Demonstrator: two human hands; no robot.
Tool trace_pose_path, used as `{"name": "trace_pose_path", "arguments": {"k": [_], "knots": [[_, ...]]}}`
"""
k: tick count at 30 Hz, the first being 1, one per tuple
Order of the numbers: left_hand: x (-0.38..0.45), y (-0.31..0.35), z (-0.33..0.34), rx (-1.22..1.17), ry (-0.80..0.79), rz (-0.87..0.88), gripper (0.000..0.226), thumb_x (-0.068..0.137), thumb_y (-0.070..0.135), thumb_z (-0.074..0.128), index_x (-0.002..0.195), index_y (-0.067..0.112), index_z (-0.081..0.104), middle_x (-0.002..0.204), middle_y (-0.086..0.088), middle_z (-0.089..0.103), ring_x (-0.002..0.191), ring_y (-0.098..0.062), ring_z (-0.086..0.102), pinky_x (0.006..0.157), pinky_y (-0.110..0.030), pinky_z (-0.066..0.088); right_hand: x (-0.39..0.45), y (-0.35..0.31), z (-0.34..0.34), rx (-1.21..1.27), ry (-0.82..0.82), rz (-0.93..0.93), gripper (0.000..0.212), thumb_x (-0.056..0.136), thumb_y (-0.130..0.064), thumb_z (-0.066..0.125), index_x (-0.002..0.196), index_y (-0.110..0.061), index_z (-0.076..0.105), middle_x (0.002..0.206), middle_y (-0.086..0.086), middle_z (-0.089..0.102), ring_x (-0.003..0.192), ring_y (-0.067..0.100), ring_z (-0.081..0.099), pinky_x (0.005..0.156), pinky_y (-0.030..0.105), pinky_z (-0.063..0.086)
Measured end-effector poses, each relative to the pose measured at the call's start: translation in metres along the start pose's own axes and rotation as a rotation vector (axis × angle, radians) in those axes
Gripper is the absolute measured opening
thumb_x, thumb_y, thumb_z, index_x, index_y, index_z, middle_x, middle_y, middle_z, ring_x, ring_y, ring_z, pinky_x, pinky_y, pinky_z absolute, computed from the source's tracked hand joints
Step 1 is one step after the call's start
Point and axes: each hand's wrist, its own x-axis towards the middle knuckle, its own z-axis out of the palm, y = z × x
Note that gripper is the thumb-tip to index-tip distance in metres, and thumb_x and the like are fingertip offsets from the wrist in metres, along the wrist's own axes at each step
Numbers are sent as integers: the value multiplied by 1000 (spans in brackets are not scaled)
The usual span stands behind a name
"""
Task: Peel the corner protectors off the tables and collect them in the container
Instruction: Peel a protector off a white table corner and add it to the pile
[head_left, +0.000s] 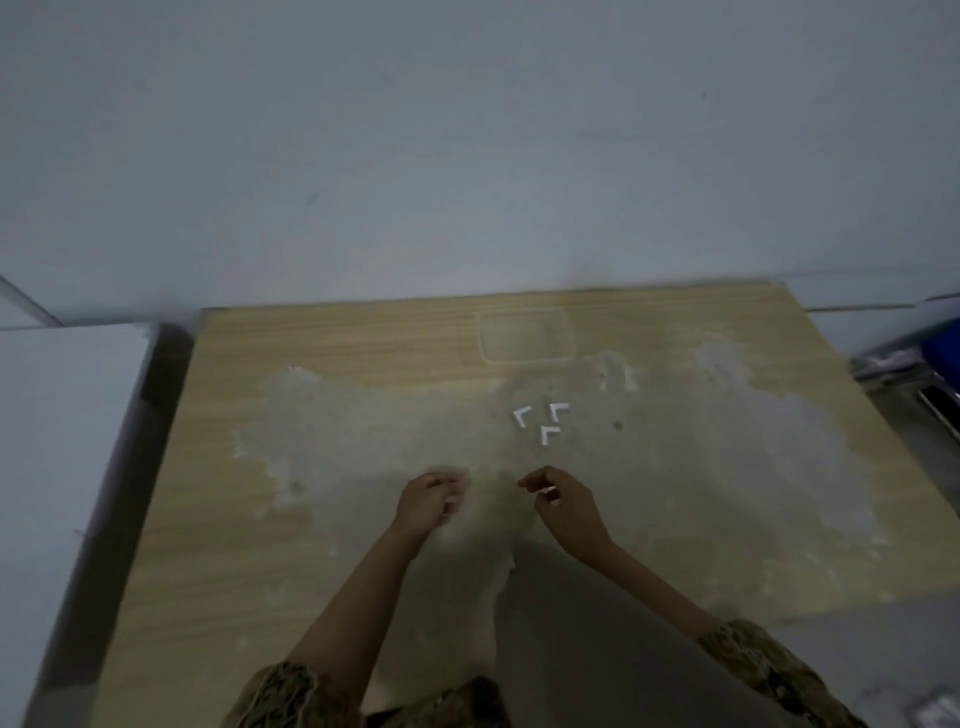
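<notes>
Three white L-shaped corner protectors lie loose near the middle of the wooden table. A clear rectangular container stands beyond them near the far edge. My right hand hovers over the table just in front of the protectors, fingers pinched on a small white corner protector. My left hand hovers beside it to the left, fingers loosely curled, with nothing visible in it.
The tabletop is worn and blotched with pale patches. A white table or cabinet stands to the left across a dark gap. A grey wall rises behind. Blue and metal objects sit at the right edge.
</notes>
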Motion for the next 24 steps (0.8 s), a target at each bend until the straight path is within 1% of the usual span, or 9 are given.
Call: {"name": "trace_pose_path", "arguments": {"k": [2, 5, 8, 11, 12, 14, 17, 20, 24], "knots": [[-5, -7, 29, -14, 13, -16, 21, 93, 2, 52, 108, 1, 66, 75, -8, 58, 58, -16, 45, 50, -21, 31, 0, 22, -21, 8, -3, 1, 26, 81, 11, 56, 92, -8, 71, 91, 3, 69, 77, 10, 60, 65, 2, 40], [-13, -10, 61, -48, 68, -24, 20, 94, 4, 51, 104, 3, 67, 77, -9, 59, 60, -18, 47, 54, -24, 33, 2, 42, -47, 24, -27, 29, 29, 78, 15, 50, 90, -4, 69, 95, 11, 70, 74, 3, 62, 62, 4, 44], [-20, -7, 88, -44, 111, -42, 18, 94, 4, 49, 98, 8, 66, 74, -6, 60, 57, -16, 46, 48, -19, 35, 11, 56, -67, -61, -51, -3, 32, 78, 10, 50, 95, -7, 70, 99, 9, 71, 91, 19, 65, 76, 19, 46], [-17, -3, 104, -47, 158, -60, 22, 95, 3, 47, 107, 1, 65, 84, -10, 61, 58, -17, 49, 51, -22, 36, 28, 57, -77, -120, -83, -22, 30, 83, 5, 49, 101, -9, 69, 104, 10, 69, 96, 24, 64, 77, 22, 44], [-16, -2, 108, -31, 164, -53, 22, 95, 3, 48, 109, 0, 65, 90, -12, 61, 59, -18, 51, 52, -22, 39, 35, 55, -78, -144, -96, -27, 31, 84, 4, 49, 105, -10, 68, 107, 11, 68, 99, 24, 63, 81, 24, 46], [-14, 0, 115, 3, 158, -36, 22, 94, 4, 51, 111, -1, 65, 94, -13, 61, 61, -18, 55, 48, -20, 44, 48, 48, -79, -203, -132, -34, 35, 85, -1, 53, 116, -14, 63, 116, 10, 62, 109, 24, 59, 93, 32, 48], [-8, 4, 126, 24, 152, -18, 21, 93, 5, 52, 110, 2, 65, 85, -7, 64, 62, -17, 58, 46, -18, 47, 65, 40, -79, -337, -204, -67, 51, 87, -7, 55, 136, -18, 49, 132, 11, 50, 122, 28, 48, 102, 41, 43], [-1, 7, 132, 25, 157, -19, 21, 93, 6, 54, 110, 3, 66, 79, -2, 64, 63, -15, 60, 46, -17, 48, 78, 33, -75, -517, -281, -199, 61, 89, -7, 51, 147, -21, 37, 141, 10, 44, 125, 30, 44, 103, 41, 40], [2, 5, 135, 68, 128, -26, 24, 94, 10, 51, 113, 9, 66, 93, -8, 65, 68, -16, 59, 55, -21, 47, 92, 30, -65, -686, -350, -277, 65, 91, -6, 48, 151, -22, 28, 144, 11, 38, 128, 30, 40, 104, 40, 36]]}}
